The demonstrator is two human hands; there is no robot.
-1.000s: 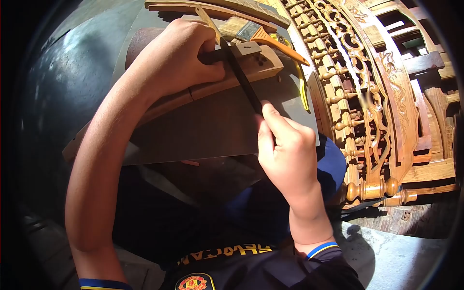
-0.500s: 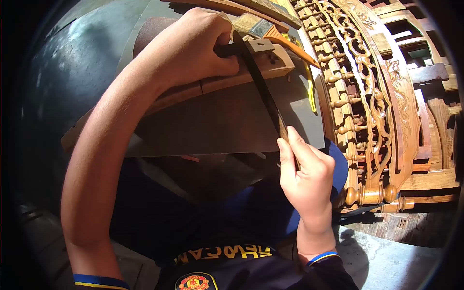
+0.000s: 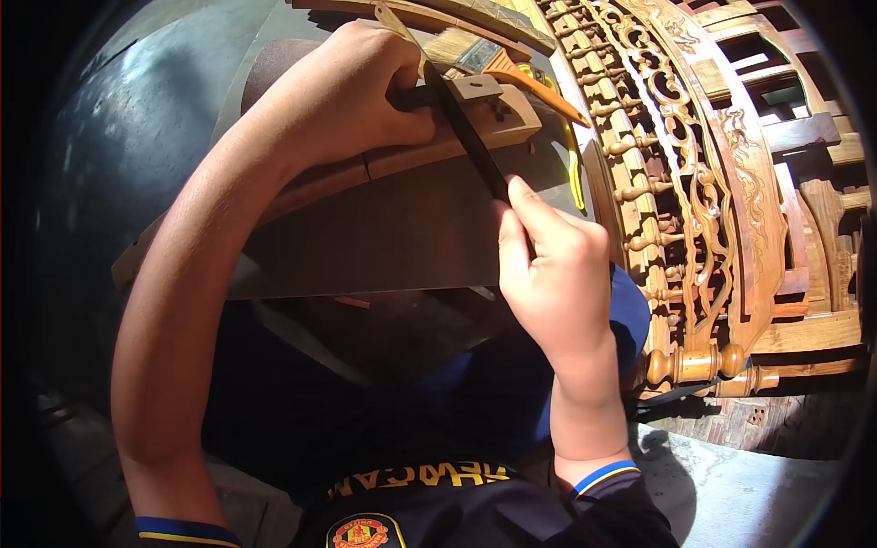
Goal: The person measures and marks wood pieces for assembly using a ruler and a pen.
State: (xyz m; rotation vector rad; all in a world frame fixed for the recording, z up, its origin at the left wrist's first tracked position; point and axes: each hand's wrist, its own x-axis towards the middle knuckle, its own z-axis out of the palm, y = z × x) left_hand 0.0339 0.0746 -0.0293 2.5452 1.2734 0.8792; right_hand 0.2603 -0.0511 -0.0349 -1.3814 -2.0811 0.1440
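A long, dark metal file (image 3: 470, 132) slants across a small wooden block with a hole in it (image 3: 477, 87). My right hand (image 3: 557, 256) is closed round the near end of the file. At the upper left, my left hand (image 3: 379, 87) presses the block's shadowed part between thumb and fingers, and the file passes just beside its knuckles. Under the block lies a longer, curved wooden piece (image 3: 429, 151), resting on the dark board (image 3: 365, 237). Most of the left hand's fingers are hidden behind the hand itself.
Behind the block lies a paintbrush with an orange handle (image 3: 525, 78). A yellow tool (image 3: 575, 173) rests near the board's right edge. Carved wooden panels with turned spindles (image 3: 722, 183) stand close on the right. A small reddish piece (image 3: 352, 301) shows below the board's front edge.
My right hand has pushed the file up and away, so more of its far end sticks out past my left hand. My left hand keeps its hold on the block.
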